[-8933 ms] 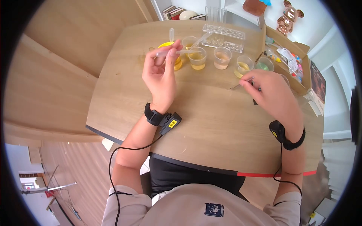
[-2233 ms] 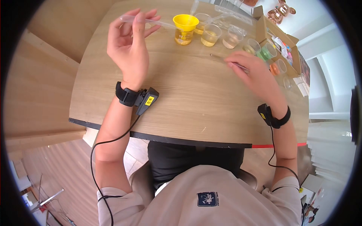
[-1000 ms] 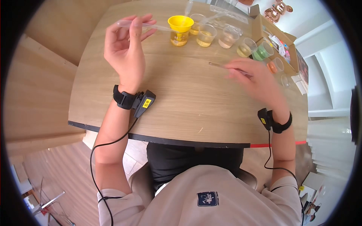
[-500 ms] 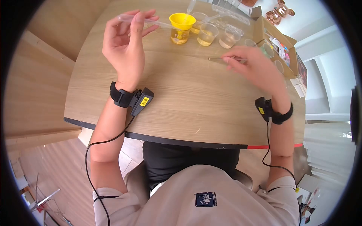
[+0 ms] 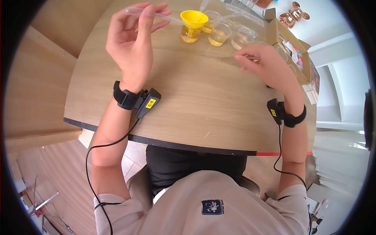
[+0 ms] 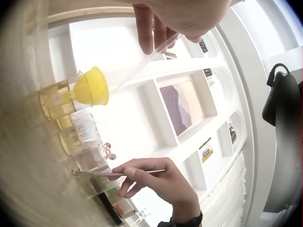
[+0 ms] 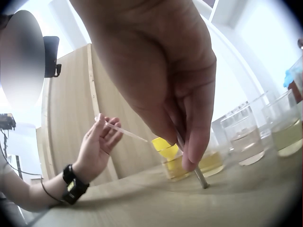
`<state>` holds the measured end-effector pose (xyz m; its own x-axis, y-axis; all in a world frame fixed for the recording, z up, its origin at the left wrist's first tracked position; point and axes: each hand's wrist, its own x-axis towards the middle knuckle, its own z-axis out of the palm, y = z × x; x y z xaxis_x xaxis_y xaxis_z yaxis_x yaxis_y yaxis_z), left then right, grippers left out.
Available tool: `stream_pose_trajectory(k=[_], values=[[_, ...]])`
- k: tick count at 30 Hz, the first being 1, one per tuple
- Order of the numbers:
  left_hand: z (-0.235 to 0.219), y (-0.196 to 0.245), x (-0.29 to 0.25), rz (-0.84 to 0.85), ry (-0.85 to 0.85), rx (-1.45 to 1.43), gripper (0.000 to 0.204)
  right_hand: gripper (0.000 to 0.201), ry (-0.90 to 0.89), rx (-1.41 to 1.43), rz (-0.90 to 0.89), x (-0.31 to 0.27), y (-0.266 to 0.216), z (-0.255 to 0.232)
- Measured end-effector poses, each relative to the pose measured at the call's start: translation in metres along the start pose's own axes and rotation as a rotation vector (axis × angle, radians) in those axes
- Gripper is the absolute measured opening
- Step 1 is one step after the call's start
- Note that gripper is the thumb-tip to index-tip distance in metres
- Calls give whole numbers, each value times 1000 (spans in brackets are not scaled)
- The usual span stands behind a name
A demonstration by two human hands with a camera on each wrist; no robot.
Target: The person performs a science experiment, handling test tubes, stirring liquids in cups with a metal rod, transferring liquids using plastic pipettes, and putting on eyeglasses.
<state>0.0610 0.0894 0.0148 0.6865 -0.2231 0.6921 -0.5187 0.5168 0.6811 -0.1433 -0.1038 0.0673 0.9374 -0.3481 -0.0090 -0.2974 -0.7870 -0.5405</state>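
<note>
My left hand [image 5: 133, 45] pinches a clear plastic dropper [image 5: 166, 17] between thumb and fingers, its thin tip pointing at the yellow funnel [image 5: 194, 17]. That funnel sits in a clear container of yellow liquid [image 5: 190, 36]. My right hand [image 5: 266, 64] pinches a thin silvery rod [image 7: 201, 177]; its blunt end hangs low over the tabletop in the right wrist view. In the left wrist view the same rod [image 6: 97, 173] points toward the clear cups. Beside the funnel stand a cup of pale yellow liquid [image 5: 218, 35] and one with pinkish liquid [image 5: 241, 41].
More cups stand to the right, partly hidden behind my right hand, among them a green one [image 6: 112, 194]. At the back is a clear test-tube rack [image 5: 248, 16]. An open cardboard box [image 5: 274, 33] with small items stands at back right, near a shiny bear figurine [image 5: 291, 16].
Since the oldest frame, the view has shifted, my left hand has moved left of the funnel, and my right hand has left the right-hand cups. Lately both hands shift only slightly, each grip kept.
</note>
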Motion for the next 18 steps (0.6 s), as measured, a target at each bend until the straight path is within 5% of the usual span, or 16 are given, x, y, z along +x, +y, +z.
stream_pose_trajectory(k=[9, 15, 18], values=[[-2, 1, 1, 16, -19, -6, 16, 25, -143, 183, 29, -14, -6, 2], [-1, -5, 0, 31, -3, 0, 16, 24, -80, 88, 16, -14, -11, 0], [-3, -6, 1, 89, -40, 35, 17, 22, -189, -56, 147, -14, -21, -5]])
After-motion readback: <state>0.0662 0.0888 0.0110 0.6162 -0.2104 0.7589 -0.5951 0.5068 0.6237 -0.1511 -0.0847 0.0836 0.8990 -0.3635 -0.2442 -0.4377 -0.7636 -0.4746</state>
